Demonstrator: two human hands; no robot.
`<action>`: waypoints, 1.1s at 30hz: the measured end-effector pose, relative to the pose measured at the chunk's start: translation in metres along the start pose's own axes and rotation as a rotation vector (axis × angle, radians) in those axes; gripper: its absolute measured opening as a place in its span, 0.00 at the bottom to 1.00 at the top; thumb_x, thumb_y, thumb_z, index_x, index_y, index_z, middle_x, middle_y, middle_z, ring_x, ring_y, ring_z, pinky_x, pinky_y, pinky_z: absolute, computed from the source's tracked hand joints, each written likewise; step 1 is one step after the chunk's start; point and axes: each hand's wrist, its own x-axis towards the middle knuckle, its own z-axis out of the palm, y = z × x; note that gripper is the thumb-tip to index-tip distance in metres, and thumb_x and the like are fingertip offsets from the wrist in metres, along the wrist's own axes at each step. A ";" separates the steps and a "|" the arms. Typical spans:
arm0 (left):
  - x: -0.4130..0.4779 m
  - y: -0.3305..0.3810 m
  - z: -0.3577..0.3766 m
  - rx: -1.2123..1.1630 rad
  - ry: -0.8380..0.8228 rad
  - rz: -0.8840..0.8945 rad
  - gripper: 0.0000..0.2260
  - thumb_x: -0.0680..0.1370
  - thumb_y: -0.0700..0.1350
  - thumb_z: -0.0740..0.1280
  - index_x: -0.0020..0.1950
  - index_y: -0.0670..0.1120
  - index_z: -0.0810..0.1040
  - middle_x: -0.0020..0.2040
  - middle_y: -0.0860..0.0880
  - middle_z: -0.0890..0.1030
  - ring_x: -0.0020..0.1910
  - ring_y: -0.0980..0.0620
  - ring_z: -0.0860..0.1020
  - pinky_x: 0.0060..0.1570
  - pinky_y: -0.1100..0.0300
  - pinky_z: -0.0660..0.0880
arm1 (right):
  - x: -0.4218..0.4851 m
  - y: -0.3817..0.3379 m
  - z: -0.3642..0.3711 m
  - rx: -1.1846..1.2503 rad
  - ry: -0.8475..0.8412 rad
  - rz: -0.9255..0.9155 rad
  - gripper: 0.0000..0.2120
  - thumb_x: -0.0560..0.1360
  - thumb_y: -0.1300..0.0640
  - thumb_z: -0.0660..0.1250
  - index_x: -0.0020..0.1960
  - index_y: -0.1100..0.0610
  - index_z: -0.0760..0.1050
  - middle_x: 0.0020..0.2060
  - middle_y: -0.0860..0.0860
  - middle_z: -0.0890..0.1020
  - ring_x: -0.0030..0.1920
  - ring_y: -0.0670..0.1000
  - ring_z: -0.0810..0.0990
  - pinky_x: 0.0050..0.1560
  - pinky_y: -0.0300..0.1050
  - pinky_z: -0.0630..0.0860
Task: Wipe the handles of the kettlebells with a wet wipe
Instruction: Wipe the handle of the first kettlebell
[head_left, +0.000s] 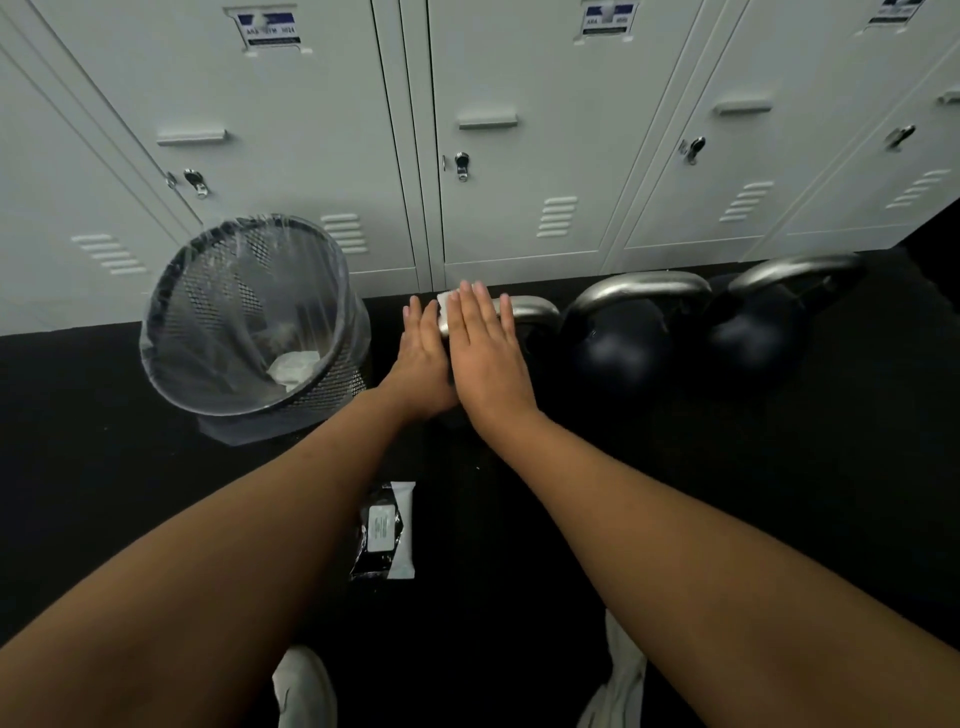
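Grey lockers (291, 130) fill the view from 10 to 2 o'clock, above a black floor (727, 493). A mesh bin (340, 382) stands at 10 o'clock with a crumpled white sheet (293, 366) in it, probably a used wipe. Three kettlebells sit in a row from 12 to 2 o'clock: the left one (535, 312) is mostly hidden by the hands, then the middle one (618, 343) and the right one (753, 327).

The right hand (483, 353) lies flat at 12 o'clock, fingers straight, on the left handle. The left hand (423, 358) lies against it on the 9 o'clock side, fingers also straight. Neither grips anything that I can see. A wipe pack (384, 530) lies at 6 o'clock. The wipe (445, 302) peeks out under the fingertips on that handle.

The left handle looks to be in progress. Nothing touches the other two, and whether they are already clean cannot be told.
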 end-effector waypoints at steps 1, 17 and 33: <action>0.001 -0.002 0.002 0.014 -0.011 -0.016 0.58 0.65 0.72 0.65 0.78 0.45 0.34 0.78 0.44 0.33 0.75 0.44 0.29 0.75 0.41 0.41 | 0.006 -0.001 -0.003 -0.004 -0.017 0.011 0.31 0.82 0.61 0.54 0.79 0.63 0.43 0.79 0.60 0.47 0.79 0.58 0.41 0.78 0.57 0.38; -0.032 0.045 -0.023 0.271 0.020 0.141 0.48 0.76 0.61 0.61 0.75 0.38 0.29 0.73 0.35 0.27 0.72 0.38 0.27 0.75 0.44 0.36 | -0.010 0.002 -0.004 0.026 -0.096 0.143 0.39 0.79 0.58 0.61 0.79 0.61 0.39 0.80 0.57 0.43 0.79 0.55 0.38 0.78 0.57 0.38; -0.035 0.055 -0.033 0.289 -0.114 0.027 0.54 0.72 0.63 0.65 0.75 0.39 0.28 0.74 0.39 0.26 0.73 0.42 0.26 0.74 0.45 0.35 | 0.003 0.011 -0.027 0.023 -0.174 0.083 0.34 0.80 0.59 0.59 0.80 0.59 0.44 0.80 0.57 0.49 0.80 0.56 0.43 0.78 0.57 0.37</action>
